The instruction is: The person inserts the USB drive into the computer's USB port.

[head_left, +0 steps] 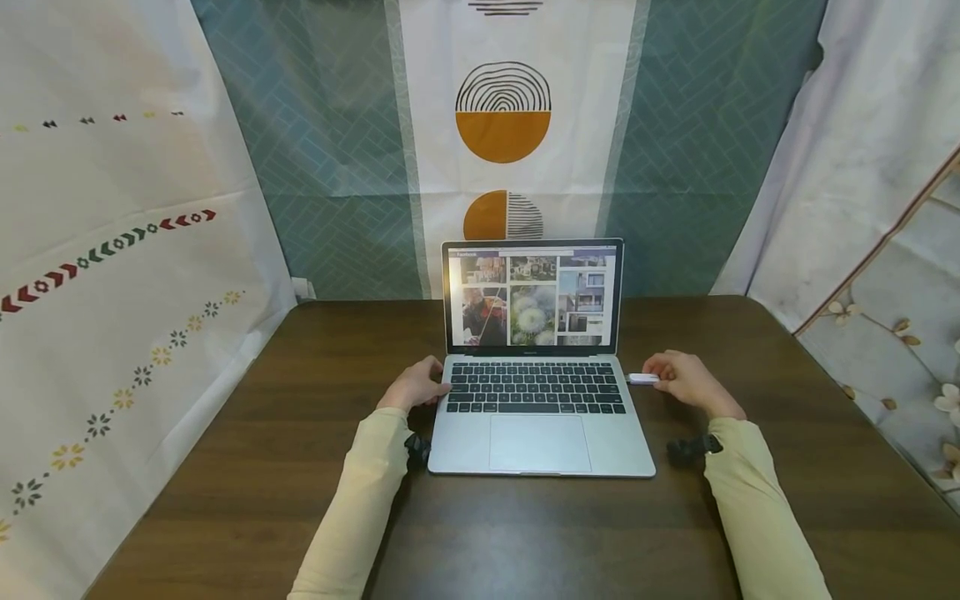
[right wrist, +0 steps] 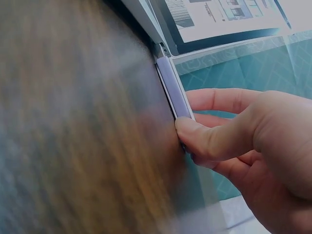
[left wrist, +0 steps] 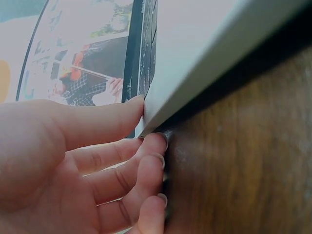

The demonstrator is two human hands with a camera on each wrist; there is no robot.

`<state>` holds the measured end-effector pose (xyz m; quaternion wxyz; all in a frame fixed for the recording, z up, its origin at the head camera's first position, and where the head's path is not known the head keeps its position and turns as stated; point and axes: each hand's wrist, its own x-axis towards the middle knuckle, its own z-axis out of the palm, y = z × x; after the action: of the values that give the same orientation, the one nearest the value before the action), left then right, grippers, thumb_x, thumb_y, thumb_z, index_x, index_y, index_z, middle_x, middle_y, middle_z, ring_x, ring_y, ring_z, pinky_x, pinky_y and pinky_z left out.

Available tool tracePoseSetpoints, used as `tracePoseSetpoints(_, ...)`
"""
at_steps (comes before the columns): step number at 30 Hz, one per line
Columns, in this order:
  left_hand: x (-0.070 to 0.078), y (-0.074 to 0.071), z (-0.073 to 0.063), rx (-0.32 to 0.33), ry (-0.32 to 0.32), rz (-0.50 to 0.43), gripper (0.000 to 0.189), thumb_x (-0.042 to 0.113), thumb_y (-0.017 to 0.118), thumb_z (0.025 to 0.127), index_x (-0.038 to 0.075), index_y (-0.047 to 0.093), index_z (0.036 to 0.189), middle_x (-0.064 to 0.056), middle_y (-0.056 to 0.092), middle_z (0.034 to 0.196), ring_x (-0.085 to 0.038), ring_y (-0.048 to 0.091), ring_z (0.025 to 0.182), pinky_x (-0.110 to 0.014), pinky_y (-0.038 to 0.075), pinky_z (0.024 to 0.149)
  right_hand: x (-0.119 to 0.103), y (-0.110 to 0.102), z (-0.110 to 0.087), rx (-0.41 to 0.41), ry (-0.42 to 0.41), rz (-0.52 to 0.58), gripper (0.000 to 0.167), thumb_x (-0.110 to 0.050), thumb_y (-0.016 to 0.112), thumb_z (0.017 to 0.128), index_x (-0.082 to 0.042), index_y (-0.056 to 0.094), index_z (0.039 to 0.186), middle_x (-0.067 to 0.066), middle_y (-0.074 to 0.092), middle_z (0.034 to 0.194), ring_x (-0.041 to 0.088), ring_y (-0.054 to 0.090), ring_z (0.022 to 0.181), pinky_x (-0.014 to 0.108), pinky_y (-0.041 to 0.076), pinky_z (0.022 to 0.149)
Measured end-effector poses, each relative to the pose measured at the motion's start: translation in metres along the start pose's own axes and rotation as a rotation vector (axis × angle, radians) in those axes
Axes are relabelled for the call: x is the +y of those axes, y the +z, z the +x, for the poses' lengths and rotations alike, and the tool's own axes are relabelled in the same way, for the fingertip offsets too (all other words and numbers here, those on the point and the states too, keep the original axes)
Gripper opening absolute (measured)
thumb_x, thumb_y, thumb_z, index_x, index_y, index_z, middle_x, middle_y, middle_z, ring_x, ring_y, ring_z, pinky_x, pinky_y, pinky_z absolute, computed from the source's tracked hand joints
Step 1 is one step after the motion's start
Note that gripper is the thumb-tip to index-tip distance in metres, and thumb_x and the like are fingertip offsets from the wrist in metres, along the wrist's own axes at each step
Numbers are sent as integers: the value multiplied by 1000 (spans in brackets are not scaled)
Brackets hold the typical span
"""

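Nearest, the pale yellow left sleeve (head_left: 348, 512) and right sleeve (head_left: 761, 504) reach in over the brown wooden table (head_left: 555, 542), each with a black device at the wrist. Between them the silver laptop (head_left: 461, 446) lies open, its trackpad (head_left: 540, 443) toward the person and its dark keyboard (head_left: 536, 387) beyond. The left hand (head_left: 415, 385) grips the laptop's left edge, thumb on top, the other fingers curled against the side and underneath. At the opposite side, the right hand (head_left: 690, 382) pinches a slim white stick (head_left: 643, 379) between thumb and fingers; the stick's far end meets the laptop's right edge, though how deep it sits cannot be told. Farther back, the lit screen (head_left: 532, 312) shows a grid of photos, among them a violin player and white flowers. Behind hangs a green cloth (head_left: 330, 150) with a white central band (head_left: 435, 108) bearing orange half-circles.
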<state>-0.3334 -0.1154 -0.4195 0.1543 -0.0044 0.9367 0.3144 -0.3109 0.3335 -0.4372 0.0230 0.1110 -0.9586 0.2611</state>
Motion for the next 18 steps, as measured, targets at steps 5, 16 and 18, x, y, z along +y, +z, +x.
tracePoseSetpoints(5,1,1,0,-3,-13,-9,45,24,67,91,8,50,130,-8,63,84,-21,57,77,-35,42,73,1,0,1,15,-13,-25,17,5,68,81,-3,66,97,13,62,87,24,55,78,34,47,71)
tracePoseSetpoints(16,5,-1,-5,2,-19,-13,45,21,66,91,7,49,130,-14,64,99,-25,59,87,-40,46,81,-3,-2,6,-6,-11,-44,17,6,66,80,-2,66,94,16,62,88,27,56,79,45,52,75)
tracePoseSetpoints(18,5,-1,-4,0,-20,-14,45,22,66,91,8,50,130,-14,64,101,-25,59,88,-40,46,82,-1,-3,4,-10,3,-32,16,5,67,80,-1,65,95,18,63,89,28,57,79,45,53,74)
